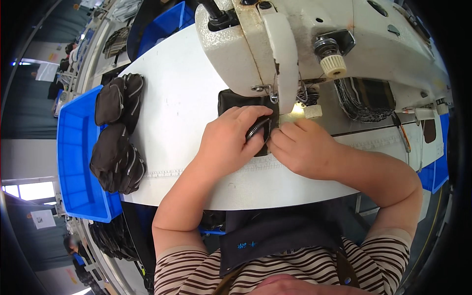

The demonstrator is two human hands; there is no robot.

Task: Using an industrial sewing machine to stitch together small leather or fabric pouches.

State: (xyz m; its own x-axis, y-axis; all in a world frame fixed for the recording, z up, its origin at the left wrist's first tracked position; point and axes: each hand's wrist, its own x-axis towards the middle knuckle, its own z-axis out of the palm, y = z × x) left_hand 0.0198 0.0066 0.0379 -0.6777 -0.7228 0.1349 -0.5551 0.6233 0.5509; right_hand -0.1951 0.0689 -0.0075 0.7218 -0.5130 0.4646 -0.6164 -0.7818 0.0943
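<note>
A black fabric pouch piece (231,100) with a zipper (257,129) lies on the white table under the sewing machine's needle area. My left hand (227,137) rests on it, fingers curled over the cloth and thumb bent round near the zipper, gripping it. My right hand (305,150) is closed in a pinch at the pouch's right edge, just below the lit needle area; its fingertips partly hide what they hold. The white sewing machine (241,56) stands over the far side of the pouch. The needle tip itself cannot be made out.
Finished-looking dark pouches (115,155) sit in piles at the table's left edge, beside a blue bin (83,209). Right of the machine lies a stack of dark cut fabric pieces (366,101). An orange-and-black slim tool (403,133) lies nearby. A printed ruler strip (169,173) crosses the table.
</note>
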